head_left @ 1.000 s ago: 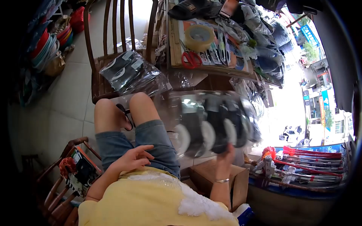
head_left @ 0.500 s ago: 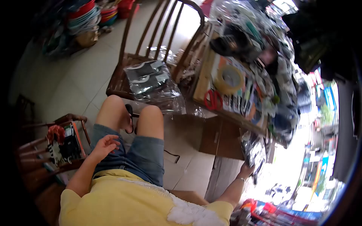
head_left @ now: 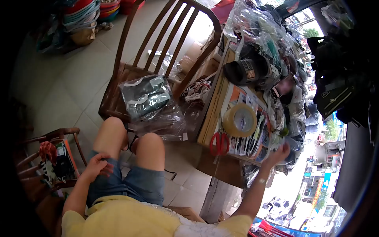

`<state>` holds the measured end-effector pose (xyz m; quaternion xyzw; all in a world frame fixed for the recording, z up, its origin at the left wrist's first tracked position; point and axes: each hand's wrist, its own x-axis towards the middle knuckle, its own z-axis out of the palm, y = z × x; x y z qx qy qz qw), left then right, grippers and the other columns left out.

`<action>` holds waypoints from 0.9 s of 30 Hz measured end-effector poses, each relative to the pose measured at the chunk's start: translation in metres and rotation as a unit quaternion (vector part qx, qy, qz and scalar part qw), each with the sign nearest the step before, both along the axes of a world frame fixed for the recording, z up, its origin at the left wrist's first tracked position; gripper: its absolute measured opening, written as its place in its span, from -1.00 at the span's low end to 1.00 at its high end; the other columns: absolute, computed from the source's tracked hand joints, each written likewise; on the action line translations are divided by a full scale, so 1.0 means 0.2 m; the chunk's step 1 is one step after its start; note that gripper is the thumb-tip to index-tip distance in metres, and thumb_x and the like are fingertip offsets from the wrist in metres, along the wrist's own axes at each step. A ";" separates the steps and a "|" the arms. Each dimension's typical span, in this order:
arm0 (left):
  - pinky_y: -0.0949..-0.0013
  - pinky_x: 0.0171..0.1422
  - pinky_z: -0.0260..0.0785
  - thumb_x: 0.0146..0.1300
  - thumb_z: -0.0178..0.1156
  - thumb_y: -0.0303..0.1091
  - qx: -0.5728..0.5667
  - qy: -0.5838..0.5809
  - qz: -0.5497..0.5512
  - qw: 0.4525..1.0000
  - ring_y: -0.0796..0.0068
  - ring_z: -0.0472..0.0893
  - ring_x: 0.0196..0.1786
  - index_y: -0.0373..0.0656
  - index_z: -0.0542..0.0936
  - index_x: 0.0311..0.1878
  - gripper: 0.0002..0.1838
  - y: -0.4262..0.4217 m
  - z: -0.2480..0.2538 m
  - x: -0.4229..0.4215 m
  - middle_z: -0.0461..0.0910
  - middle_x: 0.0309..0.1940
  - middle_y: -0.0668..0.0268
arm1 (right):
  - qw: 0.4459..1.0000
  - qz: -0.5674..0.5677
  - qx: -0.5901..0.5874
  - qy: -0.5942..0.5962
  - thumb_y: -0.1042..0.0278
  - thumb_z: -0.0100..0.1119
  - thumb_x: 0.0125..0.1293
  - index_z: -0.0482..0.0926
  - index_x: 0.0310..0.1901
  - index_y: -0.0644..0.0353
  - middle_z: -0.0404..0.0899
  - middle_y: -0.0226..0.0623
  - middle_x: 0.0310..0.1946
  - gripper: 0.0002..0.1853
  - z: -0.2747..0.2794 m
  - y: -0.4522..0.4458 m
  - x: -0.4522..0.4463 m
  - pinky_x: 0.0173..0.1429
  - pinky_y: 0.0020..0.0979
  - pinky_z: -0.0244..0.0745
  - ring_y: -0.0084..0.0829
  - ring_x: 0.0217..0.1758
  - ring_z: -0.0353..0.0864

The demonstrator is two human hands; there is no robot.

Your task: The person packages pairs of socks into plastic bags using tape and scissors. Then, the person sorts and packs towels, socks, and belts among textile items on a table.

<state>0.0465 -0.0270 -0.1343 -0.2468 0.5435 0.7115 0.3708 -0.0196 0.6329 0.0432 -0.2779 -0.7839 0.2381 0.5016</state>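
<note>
From where I'm standing: clear plastic packet (head_left: 148, 102) w/ dark goods inside lies on the wooden chair (head_left: 111, 100), far side of the knees, so that lot looks bagged; heap of wrapped goods (head_left: 290, 65) along R side of the worktop (head_left: 208, 128) looks bagged too. How much is left, can't tell. R hand (head_left: 278, 155) is at worktop's near R corner, fingers reaching out beside a wrapped dark-blue item (head_left: 293, 153); can't tell if it's touching or pinching anything. L hand (head_left: 98, 167) is empty, fingers loosely curled, parted, over L thigh. Tape roll (head_left: 229, 120) & red-handled scissors (head_left: 213, 147) sit nr worktop's near edge, no hand on either.
</note>
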 end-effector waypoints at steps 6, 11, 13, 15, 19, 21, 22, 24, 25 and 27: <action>0.18 -0.26 0.59 0.35 -0.01 -0.39 0.021 -0.044 0.038 0.998 0.17 0.69 -0.30 -0.16 0.36 0.22 -0.63 0.00 -0.01 -0.11 0.63 -0.25 0.03 | 0.988 0.096 0.070 -0.100 0.51 0.07 0.20 0.55 -0.01 0.27 0.45 -0.16 -0.03 -0.70 0.02 0.30 -0.85 0.21 -0.30 0.33 -0.27 0.07 0.45; 0.13 -0.22 0.58 0.37 0.00 -0.35 0.027 -0.065 0.065 0.995 0.15 0.68 -0.27 -0.17 0.35 0.24 -0.61 0.02 -0.03 -0.18 0.63 -0.22 0.00 | 0.991 0.094 0.010 -0.099 0.52 0.06 0.25 0.51 0.07 0.25 0.54 -0.26 -0.02 -0.66 -0.01 0.60 -1.00 0.18 -0.43 0.32 -0.40 0.03 0.49; 0.12 -0.15 0.57 0.38 -0.01 -0.31 0.028 -0.088 0.045 0.995 0.14 0.67 -0.18 -0.19 0.34 0.26 -0.59 0.03 0.05 -0.22 0.62 -0.17 -0.02 | 0.992 0.102 -0.009 -0.071 0.53 0.06 0.27 0.48 0.11 0.29 0.54 -0.21 0.05 -0.65 -0.03 0.58 -0.97 0.26 -0.40 0.30 -0.35 0.09 0.51; 0.12 -0.09 0.57 0.39 0.00 -0.31 0.059 -0.103 0.040 0.992 0.14 0.67 -0.15 -0.19 0.33 0.27 -0.58 0.02 0.01 -0.21 0.61 -0.15 -0.02 | 0.992 0.110 -0.055 -0.042 0.47 0.01 0.33 0.46 0.14 0.33 0.52 -0.15 0.09 -0.64 0.05 0.28 -0.91 0.30 -0.36 0.28 -0.32 0.14 0.49; 0.23 -0.07 0.56 0.39 0.07 -0.31 0.019 -0.066 0.025 0.997 0.31 0.66 -0.19 -0.23 0.35 0.28 -0.56 0.05 0.06 -0.39 0.62 -0.21 0.14 | 0.995 0.056 -0.017 -0.079 0.30 0.00 0.35 0.40 0.16 0.35 0.41 -0.08 0.16 -0.59 0.20 -0.28 -0.74 0.30 -0.20 0.27 -0.19 0.21 0.39; 0.25 -0.05 0.54 0.39 0.06 -0.32 0.041 -0.002 0.088 0.995 0.34 0.65 -0.17 -0.23 0.36 0.27 -0.58 0.05 -0.07 -0.51 0.60 -0.15 0.16 | 0.996 0.069 0.035 -0.038 0.38 -0.03 0.33 0.50 0.11 0.34 0.50 -0.17 0.12 -0.63 0.19 -0.37 -0.65 0.31 -0.33 0.24 -0.31 0.15 0.45; 0.26 -0.02 0.53 0.39 0.06 -0.33 0.039 0.034 0.117 0.992 0.34 0.63 -0.10 -0.21 0.33 0.29 -0.56 0.08 -0.06 -0.62 0.57 -0.08 0.16 | 0.986 0.123 0.102 -0.036 0.34 0.00 0.35 0.49 0.11 0.32 0.50 -0.12 0.11 -0.64 0.19 -0.50 -0.58 0.31 -0.29 0.28 -0.27 0.14 0.46; 0.23 0.10 0.45 0.34 0.13 -0.29 0.049 0.070 0.156 0.984 0.37 0.54 0.04 -0.15 0.25 0.34 -0.46 0.14 -0.09 -0.83 0.48 0.07 0.17 | 0.948 0.250 0.199 0.006 0.31 0.01 0.37 0.45 0.12 0.31 0.48 -0.04 0.11 -0.65 0.14 -0.63 -0.46 0.31 -0.20 0.32 -0.19 0.12 0.48; 0.19 0.18 0.38 0.30 0.20 -0.26 0.061 0.072 0.168 0.981 0.40 0.47 0.12 -0.10 0.21 0.37 -0.38 0.17 -0.16 -0.93 0.42 0.14 0.19 | 0.949 0.247 0.197 0.007 0.31 0.01 0.37 0.45 0.12 0.31 0.48 -0.04 0.11 -0.65 0.11 -0.70 -0.41 0.31 -0.20 0.32 -0.19 0.12 0.48; 0.10 0.31 0.20 0.19 0.30 -0.24 -0.015 0.042 0.216 0.975 0.32 0.34 0.24 -0.10 0.07 0.42 -0.19 0.31 -0.26 -1.09 0.33 0.19 0.13 | 0.916 0.348 0.197 0.020 0.38 -0.04 0.39 0.41 0.04 0.31 0.49 -0.03 0.04 -0.73 0.04 -0.92 -0.28 0.30 -0.07 0.36 -0.08 0.10 0.48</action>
